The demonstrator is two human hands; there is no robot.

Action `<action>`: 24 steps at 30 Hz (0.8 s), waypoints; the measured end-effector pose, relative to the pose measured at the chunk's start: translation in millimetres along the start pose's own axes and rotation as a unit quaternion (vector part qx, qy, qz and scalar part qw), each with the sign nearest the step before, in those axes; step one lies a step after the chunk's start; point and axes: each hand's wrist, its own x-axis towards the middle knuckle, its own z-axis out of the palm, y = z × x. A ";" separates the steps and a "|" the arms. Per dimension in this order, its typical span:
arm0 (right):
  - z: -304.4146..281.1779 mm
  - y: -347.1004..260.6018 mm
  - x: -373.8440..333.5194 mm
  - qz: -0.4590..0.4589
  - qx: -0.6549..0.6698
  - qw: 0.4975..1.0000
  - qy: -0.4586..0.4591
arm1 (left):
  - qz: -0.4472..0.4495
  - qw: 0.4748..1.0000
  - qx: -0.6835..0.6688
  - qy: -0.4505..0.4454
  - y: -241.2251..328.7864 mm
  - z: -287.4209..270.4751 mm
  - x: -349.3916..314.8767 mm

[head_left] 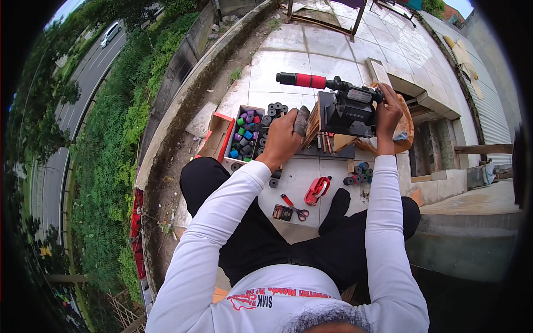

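In front of me a black motor-like machine [352, 108] sits on a wooden stand [312, 126]. A cylinder with a red sleeve [310, 81] and black ends sticks out from it to the left. My right hand [390, 112] is at the machine's right side, its fingers curled around the edge there. Left of the stand, my left hand [284, 137] has its fingers closed on a grey, worn, cloth-like piece [301, 121]. Beside that hand stands an open box of small coloured rolls [245, 135], mostly purple, green and blue, with black rolls [272, 111] next to it.
A red and white box lid [217, 137] lies at the left. Near my legs are a red tape dispenser [317, 190], scissors [301, 214], a red cutter [286, 199] and more rolls [360, 174]. A low wall [166, 105] borders the tiled floor; an orange-brown bag [408, 117] stands right.
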 end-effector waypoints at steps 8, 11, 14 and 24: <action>27.4 44.1 -23.5 0.102 0.081 0.988 -0.078 | 0.000 1.000 -0.009 -0.002 3.7 2.0 0.6; 22.0 22.1 -54.6 0.008 0.011 0.996 -0.086 | 0.010 1.000 0.002 0.005 0.2 -1.8 -1.5; 7.9 12.3 -80.1 0.003 0.030 0.998 -0.054 | -0.002 1.000 -0.012 -0.008 6.3 -1.7 0.6; -28.1 -24.3 -88.7 0.077 -0.004 0.997 0.029 | -0.003 1.000 0.000 -0.006 8.0 0.6 -0.1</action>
